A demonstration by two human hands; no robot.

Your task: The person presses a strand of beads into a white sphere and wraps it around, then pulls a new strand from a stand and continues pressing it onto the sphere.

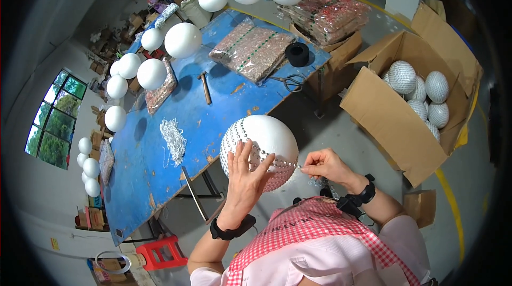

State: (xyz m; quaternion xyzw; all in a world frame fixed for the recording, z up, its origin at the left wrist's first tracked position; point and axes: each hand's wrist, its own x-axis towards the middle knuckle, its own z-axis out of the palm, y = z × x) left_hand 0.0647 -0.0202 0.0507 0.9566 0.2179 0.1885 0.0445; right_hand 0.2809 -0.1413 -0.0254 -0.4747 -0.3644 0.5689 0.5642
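Observation:
A large white ball (266, 134) is in front of me, near the table edge, with rows of small silver beads around its left side and middle. The beads low on it look pinkish. My left hand (245, 174) lies against its near side, fingers spread over the bead rows and thumb pointing right. Just right of the ball, my right hand (326, 165) is closed in a pinch on the end of a thin bead strand (300, 168) that reaches the ball's surface. What supports the ball underneath is hidden.
The blue table (213, 118) holds a pile of silver bead strands (173, 139), a hammer (205, 88), scissors (290, 81), a black roll (297, 54) and a wrapped pack (250, 50). White balls (182, 40) hang around it. An open carton (392, 126) with bead-covered balls stands right.

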